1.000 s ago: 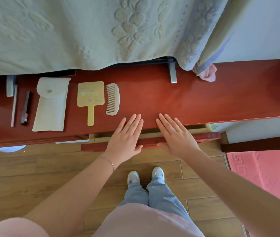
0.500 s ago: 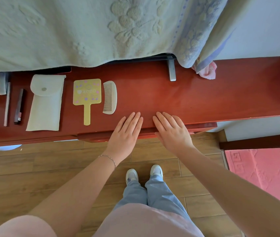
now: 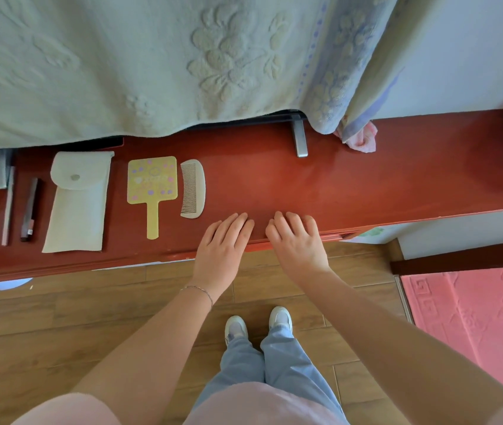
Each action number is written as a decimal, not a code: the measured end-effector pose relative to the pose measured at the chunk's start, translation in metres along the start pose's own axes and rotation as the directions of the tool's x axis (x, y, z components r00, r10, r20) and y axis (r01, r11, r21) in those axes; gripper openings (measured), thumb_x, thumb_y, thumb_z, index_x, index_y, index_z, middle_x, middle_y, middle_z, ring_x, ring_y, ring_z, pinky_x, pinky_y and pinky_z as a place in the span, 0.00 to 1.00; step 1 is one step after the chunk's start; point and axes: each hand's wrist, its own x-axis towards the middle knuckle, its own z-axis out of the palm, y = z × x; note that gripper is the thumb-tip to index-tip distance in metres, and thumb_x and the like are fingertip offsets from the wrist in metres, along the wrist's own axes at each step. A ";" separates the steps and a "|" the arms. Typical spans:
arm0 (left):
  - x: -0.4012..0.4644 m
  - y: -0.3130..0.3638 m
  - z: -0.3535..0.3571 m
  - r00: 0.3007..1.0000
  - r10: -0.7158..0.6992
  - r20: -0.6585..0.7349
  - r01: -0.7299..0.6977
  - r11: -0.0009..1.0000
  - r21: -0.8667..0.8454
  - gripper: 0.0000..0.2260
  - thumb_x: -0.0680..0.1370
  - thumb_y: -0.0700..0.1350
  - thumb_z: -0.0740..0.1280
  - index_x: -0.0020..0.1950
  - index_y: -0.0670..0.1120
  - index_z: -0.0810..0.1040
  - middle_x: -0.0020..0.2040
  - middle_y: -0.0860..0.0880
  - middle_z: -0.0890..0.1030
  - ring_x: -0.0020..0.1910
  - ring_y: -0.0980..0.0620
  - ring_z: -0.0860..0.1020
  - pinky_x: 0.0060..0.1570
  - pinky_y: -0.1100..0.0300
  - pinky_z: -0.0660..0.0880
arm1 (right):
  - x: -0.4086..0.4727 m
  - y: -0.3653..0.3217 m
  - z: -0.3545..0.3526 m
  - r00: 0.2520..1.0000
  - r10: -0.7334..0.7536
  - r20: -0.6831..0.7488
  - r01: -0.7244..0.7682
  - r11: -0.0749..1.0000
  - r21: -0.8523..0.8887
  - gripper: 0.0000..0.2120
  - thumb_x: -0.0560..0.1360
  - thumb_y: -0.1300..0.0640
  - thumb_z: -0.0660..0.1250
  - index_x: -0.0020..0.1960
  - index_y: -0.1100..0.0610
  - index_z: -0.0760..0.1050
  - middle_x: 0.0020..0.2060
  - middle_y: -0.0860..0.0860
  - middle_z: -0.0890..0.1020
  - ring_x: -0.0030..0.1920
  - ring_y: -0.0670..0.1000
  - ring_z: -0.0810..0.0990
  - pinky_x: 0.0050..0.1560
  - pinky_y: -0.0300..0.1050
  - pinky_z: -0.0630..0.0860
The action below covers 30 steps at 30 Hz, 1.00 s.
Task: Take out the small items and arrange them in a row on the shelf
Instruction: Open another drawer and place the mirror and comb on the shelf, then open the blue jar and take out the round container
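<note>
On the red wooden shelf (image 3: 351, 182) several small items lie side by side at the left: a thin grey stick (image 3: 8, 207), a dark pen-like tube (image 3: 29, 210), a white pouch (image 3: 76, 200), a yellow hand mirror (image 3: 152, 185) and a white comb (image 3: 194, 188). My left hand (image 3: 222, 246) and my right hand (image 3: 297, 240) rest flat at the shelf's front edge, right of the comb, fingers together and holding nothing. The drawer front below the edge (image 3: 333, 236) sits almost flush with the shelf.
A pale embossed blanket (image 3: 182, 62) hangs over the back of the shelf, with a grey metal foot (image 3: 300, 139) and a pink cloth (image 3: 362, 139) under it. Below are the wooden floor (image 3: 60, 317), my feet (image 3: 257, 325) and a pink mat (image 3: 474, 317) at the right.
The drawer under the shelf has slid in, from partly pulled out to nearly flush. Both hands moved forward with it and curled slightly.
</note>
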 end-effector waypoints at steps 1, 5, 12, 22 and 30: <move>0.001 0.000 -0.001 1.000 -0.013 0.005 0.013 1.000 -0.016 0.19 0.73 0.33 0.64 0.63 0.42 0.74 0.63 0.44 0.76 0.62 0.46 0.74 0.62 0.50 0.70 | 0.002 0.001 -0.003 1.000 0.015 0.023 -0.015 1.000 0.022 0.10 0.71 0.62 0.61 0.53 0.57 0.70 0.52 0.54 0.80 0.49 0.56 0.79 0.48 0.51 0.76; 0.004 0.001 -0.013 0.994 -0.017 0.104 0.021 0.999 -0.040 0.21 0.73 0.44 0.68 0.65 0.42 0.73 0.63 0.44 0.75 0.63 0.46 0.73 0.64 0.50 0.68 | -0.004 0.009 -0.018 0.990 0.063 0.129 -0.083 0.983 0.162 0.20 0.71 0.53 0.66 0.61 0.58 0.74 0.58 0.54 0.79 0.57 0.55 0.78 0.59 0.52 0.73; 0.046 0.046 -0.043 0.978 0.170 0.117 -0.153 0.978 -0.144 0.21 0.77 0.51 0.54 0.64 0.44 0.75 0.65 0.48 0.75 0.68 0.49 0.69 0.69 0.50 0.62 | -0.071 0.053 -0.056 0.882 0.401 0.248 -0.443 0.885 0.143 0.25 0.76 0.51 0.61 0.69 0.62 0.67 0.67 0.56 0.73 0.69 0.55 0.69 0.70 0.54 0.63; 0.137 0.167 -0.062 0.874 0.484 -0.045 -0.481 0.849 -0.216 0.18 0.77 0.48 0.56 0.61 0.44 0.77 0.62 0.48 0.78 0.65 0.49 0.72 0.66 0.49 0.67 | -0.172 0.131 -0.104 0.556 0.793 0.249 -0.820 0.573 0.007 0.25 0.74 0.53 0.66 0.67 0.63 0.70 0.64 0.58 0.75 0.66 0.58 0.72 0.66 0.52 0.62; 0.164 0.248 -0.056 0.826 0.564 -0.001 -0.549 0.805 -0.224 0.21 0.77 0.49 0.53 0.62 0.43 0.76 0.62 0.47 0.78 0.64 0.49 0.74 0.65 0.51 0.67 | -0.245 0.182 -0.114 0.400 0.874 0.276 -0.911 0.412 0.017 0.29 0.77 0.46 0.45 0.69 0.60 0.68 0.66 0.55 0.74 0.68 0.55 0.70 0.68 0.49 0.58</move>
